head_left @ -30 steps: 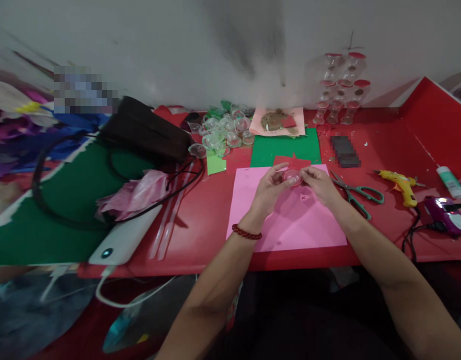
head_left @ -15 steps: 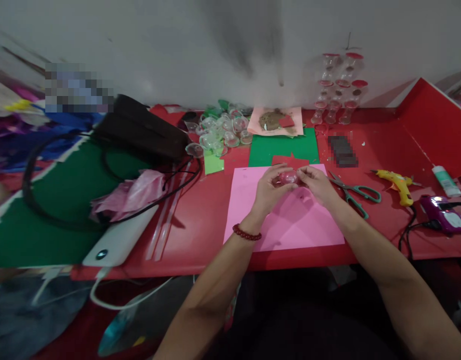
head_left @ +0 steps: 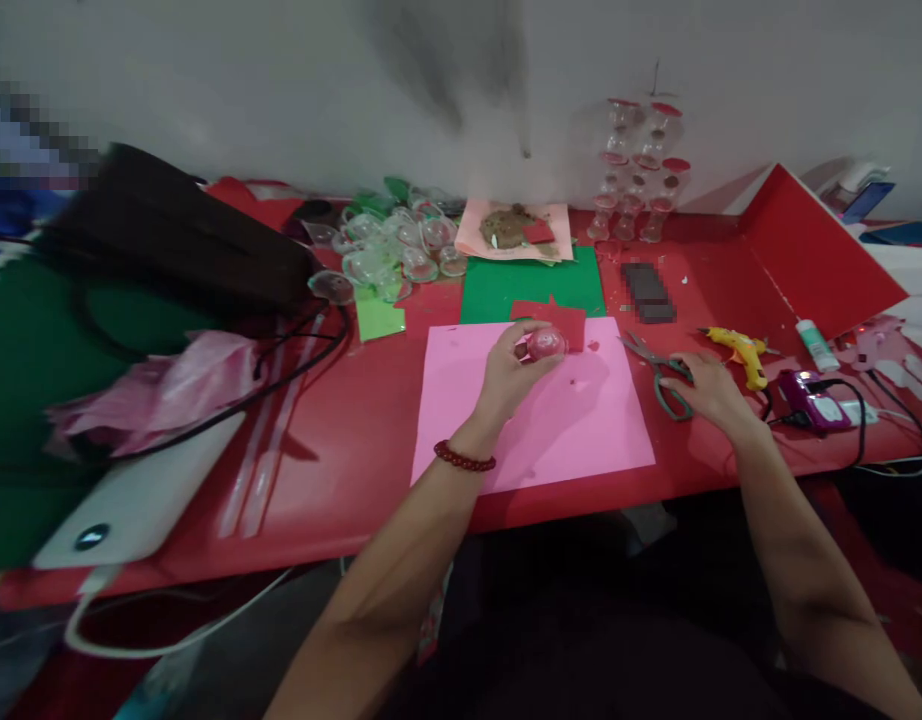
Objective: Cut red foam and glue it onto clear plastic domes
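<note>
One hand now does what two did a moment ago: the left hand (head_left: 510,372) alone holds the small clear round plastic dome with a pink tint (head_left: 545,343), fingers curled round its near side and thumb closed on it, just above the far edge of the pink paper sheet (head_left: 536,440). Half a second back the right hand was pinching the same dome from the other side; it has since let go and gone off to the right.

That right hand (head_left: 707,390) now lies on the red tabletop (head_left: 356,440), palm down, fingers loosely bent over the handles of the green-handled scissors (head_left: 660,375). It touches them, but whether it has closed round them I cannot tell. To my eye the work has turned from fitting the dome towards cutting.

Just beyond the dome lies a scrap of red paper (head_left: 558,318) on a green sheet (head_left: 532,285). Further right, near the scissors, rest a yellow glue gun (head_left: 738,350) and a purple gadget with a cable (head_left: 810,410). Far left of the green sheet sits a heap of clear plastic domes (head_left: 390,250); at the wall stand stacked clear cups with red tops (head_left: 637,170).
</note>
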A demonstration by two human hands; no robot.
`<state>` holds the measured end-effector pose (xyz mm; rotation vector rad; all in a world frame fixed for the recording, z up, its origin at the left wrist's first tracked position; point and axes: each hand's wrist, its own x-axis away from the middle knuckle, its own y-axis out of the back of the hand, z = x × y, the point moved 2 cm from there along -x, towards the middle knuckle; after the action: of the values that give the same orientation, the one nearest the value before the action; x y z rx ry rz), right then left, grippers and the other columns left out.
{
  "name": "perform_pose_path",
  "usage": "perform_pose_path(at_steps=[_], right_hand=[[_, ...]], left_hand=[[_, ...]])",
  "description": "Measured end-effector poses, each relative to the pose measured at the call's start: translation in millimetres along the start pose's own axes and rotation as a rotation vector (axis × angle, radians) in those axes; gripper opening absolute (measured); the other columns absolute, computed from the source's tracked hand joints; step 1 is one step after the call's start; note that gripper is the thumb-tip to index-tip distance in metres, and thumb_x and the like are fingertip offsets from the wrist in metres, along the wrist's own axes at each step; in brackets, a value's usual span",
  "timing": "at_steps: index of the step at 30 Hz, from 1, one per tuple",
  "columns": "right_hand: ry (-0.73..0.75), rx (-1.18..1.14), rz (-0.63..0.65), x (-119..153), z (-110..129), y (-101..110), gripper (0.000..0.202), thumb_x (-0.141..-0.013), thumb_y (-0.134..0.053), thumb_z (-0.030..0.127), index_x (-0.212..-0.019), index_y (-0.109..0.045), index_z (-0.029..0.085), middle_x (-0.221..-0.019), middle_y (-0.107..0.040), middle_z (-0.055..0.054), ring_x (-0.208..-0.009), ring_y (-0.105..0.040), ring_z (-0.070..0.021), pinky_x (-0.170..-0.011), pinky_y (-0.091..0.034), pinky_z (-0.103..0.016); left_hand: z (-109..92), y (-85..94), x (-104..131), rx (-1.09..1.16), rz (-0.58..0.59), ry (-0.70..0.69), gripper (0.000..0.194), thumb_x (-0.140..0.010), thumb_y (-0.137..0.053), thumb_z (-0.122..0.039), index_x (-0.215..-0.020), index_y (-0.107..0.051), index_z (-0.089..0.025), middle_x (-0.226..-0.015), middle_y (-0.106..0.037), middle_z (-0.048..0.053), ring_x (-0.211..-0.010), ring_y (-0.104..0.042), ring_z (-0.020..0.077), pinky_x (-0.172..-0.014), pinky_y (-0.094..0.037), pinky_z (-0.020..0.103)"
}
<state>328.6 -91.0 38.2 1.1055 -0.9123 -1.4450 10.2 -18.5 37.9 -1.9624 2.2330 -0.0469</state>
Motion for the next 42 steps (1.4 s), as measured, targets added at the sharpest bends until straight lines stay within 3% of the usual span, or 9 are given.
perform_pose_path(at_steps=[7,11,14,17,20,24,28,32,42], right_hand=[[-0.02,-0.005,-0.001,3.3,-3.4,-2.6,0.056,-0.069,-0.071,0.033,-0.123,-0.065,0.018,-0.106,-0.072,-0.013,-0.101,-0.066,-0.0317,-0.089,-0.052,-0.046],[-0.053,-0.188,-0.079,5.3,1.8,2.1,0.055,-0.067,-0.069,0.034,-0.119,-0.066,0.017,-0.109,-0.071,-0.014,-0.1,-0.067,-0.0308,-0.091,-0.052,-0.048],[-0.083,-0.533,-0.07,-4.7,19.9,5.4,0.057,-0.072,-0.069,0.041,-0.124,-0.063,0.018,-0.106,-0.071,-0.011,-0.094,-0.068,-0.0262,-0.089,-0.054,-0.044],[0.019,-0.731,-0.012,-23.0,55.5,7.2,0.067,-0.072,-0.076,0.049,-0.129,-0.06,0.02,-0.1,-0.071,-0.007,-0.085,-0.066,-0.0226,-0.083,-0.054,-0.04],[0.176,-0.601,-0.01,-36.3,93.6,3.8,0.066,-0.068,-0.082,0.053,-0.122,-0.064,0.022,-0.102,-0.069,-0.008,-0.086,-0.062,-0.0237,-0.081,-0.051,-0.039],[0.322,-0.365,-0.121,-36.9,118.8,-9.6,0.048,-0.078,-0.075,0.051,-0.114,-0.066,0.021,-0.1,-0.069,-0.011,-0.09,-0.061,-0.0276,-0.087,-0.047,-0.043],[0.348,-0.256,-0.169,-31.5,115.3,-21.4,0.037,-0.081,-0.071,0.038,-0.114,-0.067,0.022,-0.103,-0.071,-0.012,-0.092,-0.062,-0.0294,-0.088,-0.046,-0.043],[0.331,-0.282,-0.124,-28.3,110.8,-26.0,0.038,-0.081,-0.068,0.028,-0.118,-0.067,0.023,-0.103,-0.073,-0.01,-0.093,-0.065,-0.0281,-0.084,-0.049,-0.038],[0.293,-0.364,-0.045,-21.5,118.2,-30.4,0.038,-0.082,-0.066,0.028,-0.119,-0.07,0.024,-0.099,-0.073,-0.009,-0.087,-0.066,-0.0255,-0.08,-0.051,-0.036]], left_hand=[[0.5,4.5,-5.5,-0.059,-0.04,-0.05,0.047,-0.057,-0.084,-0.024,-0.1,-0.065,-0.02,-0.105,-0.069,0.005,-0.091,-0.065,0.0179,-0.084,-0.053,0.033],[4.3,6.4,-8.4,-0.072,-0.06,-0.061,0.047,-0.059,-0.082,-0.021,-0.103,-0.066,-0.02,-0.104,-0.069,0.005,-0.091,-0.064,0.0179,-0.083,-0.052,0.034],[8.1,7.2,-10.4,-0.104,-0.087,-0.063,0.048,-0.058,-0.085,-0.023,-0.103,-0.068,-0.02,-0.11,-0.068,0.007,-0.096,-0.063,0.0199,-0.088,-0.051,0.036],[8.4,9.5,-11.9,-0.158,-0.13,-0.079,0.049,-0.056,-0.089,-0.026,-0.1,-0.068,-0.02,-0.112,-0.068,0.008,-0.099,-0.062,0.0215,-0.09,-0.049,0.038],[5.8,12.1,-11.9,-0.138,-0.15,-0.078,0.047,-0.057,-0.09,-0.028,-0.098,-0.068,-0.021,-0.11,-0.068,0.007,-0.097,-0.062,0.0208,-0.089,-0.05,0.036],[2.8,12.4,-9.7,-0.127,-0.154,-0.058,0.046,-0.059,-0.089,-0.027,-0.099,-0.068,-0.021,-0.109,-0.067,0.006,-0.097,-0.063,0.0207,-0.089,-0.051,0.036],[2.1,10.3,-7.0,-0.134,-0.159,-0.071,0.047,-0.06,-0.088,-0.025,-0.102,-0.068,-0.022,-0.112,-0.067,0.007,-0.1,-0.063,0.0207,-0.093,-0.049,0.037],[0.7,9.4,-4.2,-0.161,-0.178,-0.074,0.047,-0.062,-0.087,-0.025,-0.104,-0.067,-0.023,-0.113,-0.067,0.007,-0.101,-0.062,0.0204,-0.093,-0.049,0.037],[-6.7,8.1,0.4,-0.2,-0.274,-0.099,0.041,-0.066,-0.086,-0.028,-0.101,-0.066,-0.022,-0.113,-0.068,0.007,-0.099,-0.063,0.0202,-0.089,-0.05,0.036]])
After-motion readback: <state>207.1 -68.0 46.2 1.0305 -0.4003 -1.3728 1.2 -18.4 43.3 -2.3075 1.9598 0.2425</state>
